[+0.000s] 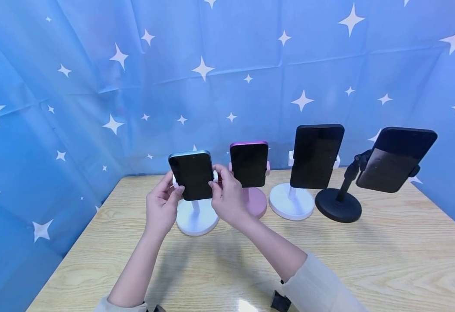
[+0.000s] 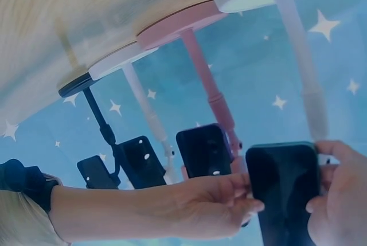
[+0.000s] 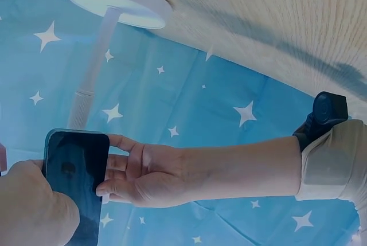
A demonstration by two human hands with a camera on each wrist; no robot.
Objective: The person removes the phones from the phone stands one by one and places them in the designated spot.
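A phone with a light blue edge (image 1: 191, 175) sits upright, screen towards me, in the clamp of a white phone stand (image 1: 198, 221) at the left of a row. My left hand (image 1: 162, 203) holds the phone's left side, thumb on the front edge and fingers curled behind by the clamp. On the opposite side my right hand (image 1: 229, 193) pinches around the white clamp arm (image 1: 216, 176), its thumb near the screen's edge. Both hands flank the same phone in the left wrist view, where the near left hand (image 2: 341, 194) is partly cut off. The clamp's back is hidden.
Right of my hands stand a pink stand (image 1: 257, 203) with a purple-edged phone (image 1: 249, 164), a white stand (image 1: 291, 203) with a black phone (image 1: 317, 156), and a black stand (image 1: 338, 206) with another phone (image 1: 397, 160). A blue star-patterned curtain (image 1: 250, 99) hangs behind the wooden table (image 1: 387, 260).
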